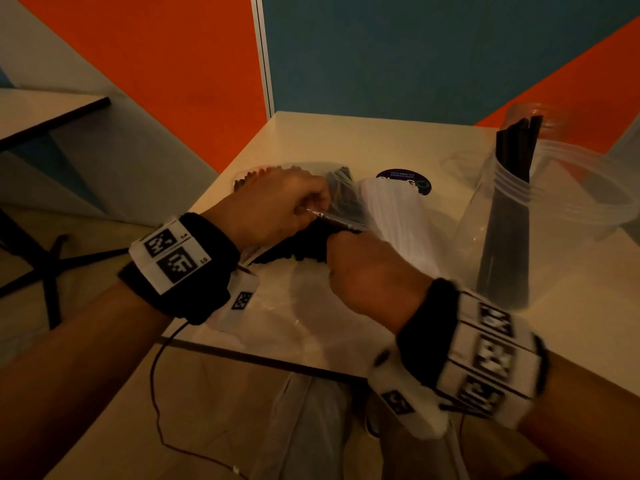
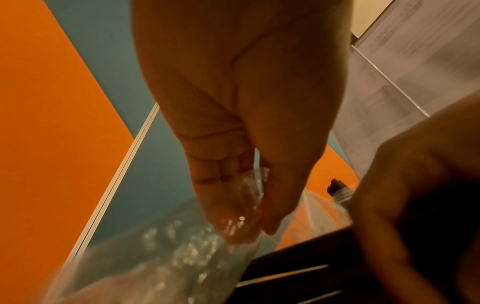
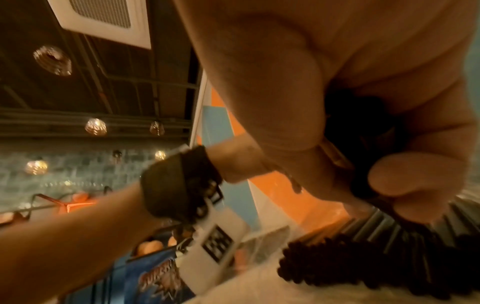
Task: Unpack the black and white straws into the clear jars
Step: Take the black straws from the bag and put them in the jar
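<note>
In the head view my left hand [image 1: 311,204] pinches the edge of a clear plastic bag [image 1: 346,199] that holds black straws [image 1: 294,249]. Just in front of it, my right hand [image 1: 341,242] grips the bundle of black straws where it comes out of the bag. The left wrist view shows the left fingers [image 2: 233,222] pinching crinkled clear plastic [image 2: 168,267]. Through the right wrist view I see curled fingers [image 3: 405,176] round the dark bundle [image 3: 350,265]. A pack of white straws [image 1: 391,209] lies behind my hands. To the right a clear jar [image 1: 485,244] holds upright black straws [image 1: 509,220].
A second clear jar [image 1: 595,199] stands at the far right, and a clear lid [image 1: 460,161] lies behind the filled jar. A round dark sticker [image 1: 403,181] is on the pale table [image 1: 346,140]. The table's front edge [image 1: 259,358] runs just below my wrists.
</note>
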`<state>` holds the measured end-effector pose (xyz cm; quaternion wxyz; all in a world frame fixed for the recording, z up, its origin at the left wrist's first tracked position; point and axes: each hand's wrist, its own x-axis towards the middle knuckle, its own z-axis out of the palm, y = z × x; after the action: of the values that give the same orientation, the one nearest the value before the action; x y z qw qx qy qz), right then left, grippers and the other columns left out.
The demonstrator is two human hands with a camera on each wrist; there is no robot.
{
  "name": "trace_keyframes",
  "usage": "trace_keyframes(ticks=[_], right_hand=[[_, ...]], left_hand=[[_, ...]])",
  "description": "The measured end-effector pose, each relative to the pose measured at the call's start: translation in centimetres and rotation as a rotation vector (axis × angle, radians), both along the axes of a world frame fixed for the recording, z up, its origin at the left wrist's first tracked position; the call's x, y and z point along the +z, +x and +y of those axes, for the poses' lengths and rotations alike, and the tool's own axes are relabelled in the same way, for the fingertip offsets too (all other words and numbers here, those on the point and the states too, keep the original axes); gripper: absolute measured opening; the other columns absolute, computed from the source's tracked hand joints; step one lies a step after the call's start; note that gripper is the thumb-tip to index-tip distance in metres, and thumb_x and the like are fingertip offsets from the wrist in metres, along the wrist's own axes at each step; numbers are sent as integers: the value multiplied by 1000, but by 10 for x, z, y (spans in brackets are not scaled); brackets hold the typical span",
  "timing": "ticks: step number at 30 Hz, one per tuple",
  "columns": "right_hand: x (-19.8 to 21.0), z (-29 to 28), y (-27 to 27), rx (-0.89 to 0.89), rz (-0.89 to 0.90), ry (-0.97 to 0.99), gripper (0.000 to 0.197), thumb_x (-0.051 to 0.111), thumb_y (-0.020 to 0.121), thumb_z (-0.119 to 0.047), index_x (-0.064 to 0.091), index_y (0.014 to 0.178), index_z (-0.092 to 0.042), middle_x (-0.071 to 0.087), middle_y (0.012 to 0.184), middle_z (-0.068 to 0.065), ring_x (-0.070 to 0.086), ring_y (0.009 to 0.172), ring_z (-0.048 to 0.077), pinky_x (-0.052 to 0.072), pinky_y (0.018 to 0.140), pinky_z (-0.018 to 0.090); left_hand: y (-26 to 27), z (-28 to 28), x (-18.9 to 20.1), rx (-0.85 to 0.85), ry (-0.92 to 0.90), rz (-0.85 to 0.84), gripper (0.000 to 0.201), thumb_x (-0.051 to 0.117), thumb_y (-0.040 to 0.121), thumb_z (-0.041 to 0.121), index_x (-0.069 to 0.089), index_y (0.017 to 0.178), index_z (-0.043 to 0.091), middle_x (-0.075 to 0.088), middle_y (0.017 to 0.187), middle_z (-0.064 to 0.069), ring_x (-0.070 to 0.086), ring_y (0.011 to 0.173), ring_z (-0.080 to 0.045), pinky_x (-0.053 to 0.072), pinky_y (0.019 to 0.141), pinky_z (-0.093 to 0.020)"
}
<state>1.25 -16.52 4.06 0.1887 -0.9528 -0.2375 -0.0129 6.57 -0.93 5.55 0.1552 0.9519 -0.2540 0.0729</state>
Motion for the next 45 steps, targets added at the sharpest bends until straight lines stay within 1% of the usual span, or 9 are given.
trace_keyframes(ticks=[4,9,12,16,19,26,30,36,45], right_hand=[[21,-31,-23,-29,264,-144,21,48,93,-17,57,112,-16,58,111,6,58,92,20,45,72,27],[57,-56,-41,25,384,-81,12,57,89,-24,66,97,-27,57,75,-11,53,55,4,41,43,4],[75,-66,-40,87,447,-16,9,60,85,-26,67,85,-33,61,64,-8,58,48,1,49,48,13],[88,-79,-29,128,564,179,18,70,66,-38,68,84,-33,69,60,-10,65,50,4,51,52,18],[91,-91,-19,128,624,376,54,77,42,-47,66,94,-34,74,75,0,72,66,18,60,65,30],[76,-73,-5,80,275,501,71,79,55,-53,54,119,-33,63,111,-14,61,101,1,52,83,23],[57,-40,6,106,134,825,34,76,76,-25,59,104,-16,63,103,-2,62,97,9,54,86,26],[17,-30,20,31,223,973,17,71,82,-15,62,94,-7,66,88,7,66,87,17,55,86,34],[6,-22,20,76,291,1092,17,69,84,-14,60,85,1,65,78,13,68,78,17,56,81,32]], left_hand=[[-4,-3,-7,-12,82,60,31,68,82,19,56,109,27,55,113,-1,51,103,-20,45,90,-44],[-31,-24,-14,-262,233,-6,108,77,61,61,15,147,36,12,157,3,2,146,-22,6,116,-55],[-46,-48,-15,-400,-77,45,84,75,70,52,27,138,40,33,142,22,26,139,-7,13,119,-35],[-49,-67,-18,-332,-353,211,35,66,84,25,49,106,46,58,100,28,59,91,8,53,84,-26],[-47,-70,-22,-310,-478,187,21,56,90,29,58,109,20,64,102,10,62,95,-7,52,83,-38],[-41,-73,-12,-282,-1021,409,37,58,86,18,46,118,2,54,103,-21,52,93,-37,47,81,-37],[-48,-81,-3,-121,-932,158,24,62,86,-5,52,80,16,58,55,16,57,63,16,42,58,-1],[-39,-73,-33,-149,-994,338,52,62,84,-9,42,124,17,56,115,12,59,106,8,48,83,-13],[-33,-67,-53,-126,-918,479,47,73,79,7,49,116,25,61,107,0,65,97,-9,56,80,-28]])
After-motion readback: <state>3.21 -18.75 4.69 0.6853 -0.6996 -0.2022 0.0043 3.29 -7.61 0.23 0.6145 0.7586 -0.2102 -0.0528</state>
